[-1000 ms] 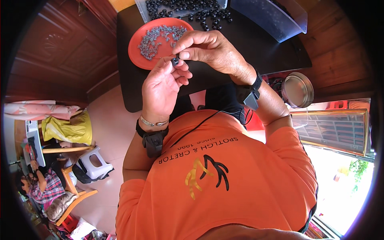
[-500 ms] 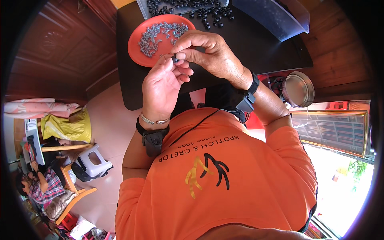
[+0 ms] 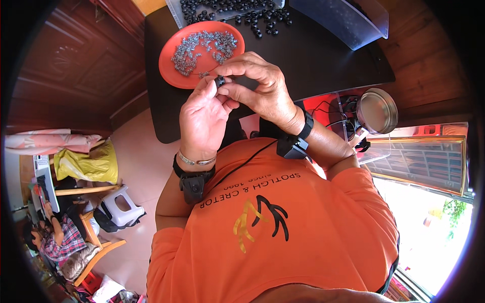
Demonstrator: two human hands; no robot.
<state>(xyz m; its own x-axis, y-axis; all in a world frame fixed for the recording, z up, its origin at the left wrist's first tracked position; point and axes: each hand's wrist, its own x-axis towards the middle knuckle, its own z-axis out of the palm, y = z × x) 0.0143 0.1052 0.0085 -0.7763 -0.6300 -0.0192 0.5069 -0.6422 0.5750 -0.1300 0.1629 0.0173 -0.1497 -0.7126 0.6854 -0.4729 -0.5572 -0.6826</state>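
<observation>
Pinching small rounded black piece (image 3: 220, 82) in left hand (image 3: 202, 122) and right hand (image 3: 270, 97) | near right of round orange-red plate (image 3: 166, 60) of silvery bits (image 3: 184, 61)

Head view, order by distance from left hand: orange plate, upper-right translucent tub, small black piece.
1. Small black piece: at the left hand.
2. Orange plate: just beyond.
3. Upper-right translucent tub: farthest, off right.

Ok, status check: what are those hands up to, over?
Left hand holds small black bead-like piece. Right hand meets it at the fingertips. Red-orange plate of silvery bits just beyond; nothing seen blocking either hand.
</observation>
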